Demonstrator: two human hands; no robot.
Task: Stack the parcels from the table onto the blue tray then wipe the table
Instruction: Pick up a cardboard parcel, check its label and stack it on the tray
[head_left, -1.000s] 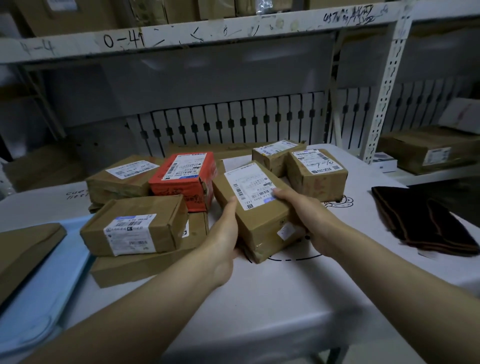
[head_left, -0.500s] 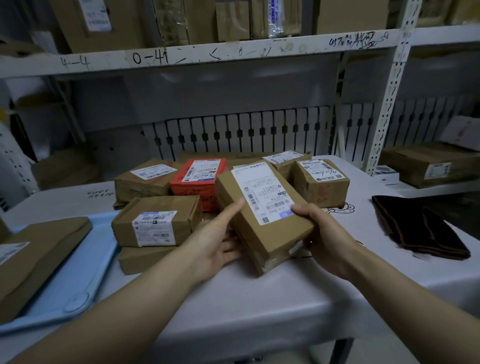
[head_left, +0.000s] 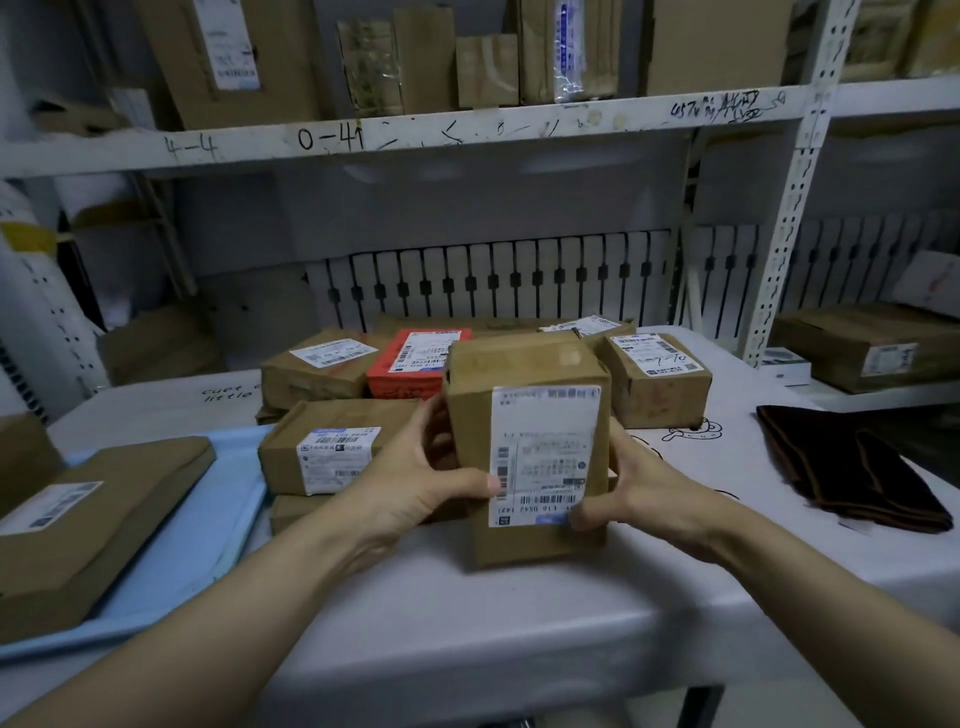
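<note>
A white table (head_left: 467, 623) fills the lower view, and places here are given relative to the brown parcel (head_left: 524, 457) held upright above its near middle. Far to the left of that parcel, a blue tray (head_left: 197, 545) lies on the table with a flat brown package (head_left: 88, 519) resting on it. Closer on the left, a labelled brown box (head_left: 332, 447) sits on top of another brown box, just beside the tray's right edge. The left hand (head_left: 415, 483) grips the held parcel's left side, thumb across the lower corner of its white shipping label and fingers curled behind. The right hand (head_left: 644, 493) grips the parcel's right side, thumb pinching near the label's lower right corner. Behind the parcel, a cluster of parcels stands on the table: a brown box (head_left: 317, 369) to the back left, a red box (head_left: 415, 364) directly behind, and a brown box with a white label (head_left: 654, 379) to the back right. Far to the right, a dark folded cloth (head_left: 852, 467) lies on the table. Metal shelving (head_left: 467, 130) loaded with cardboard packages rises beyond everything
</note>
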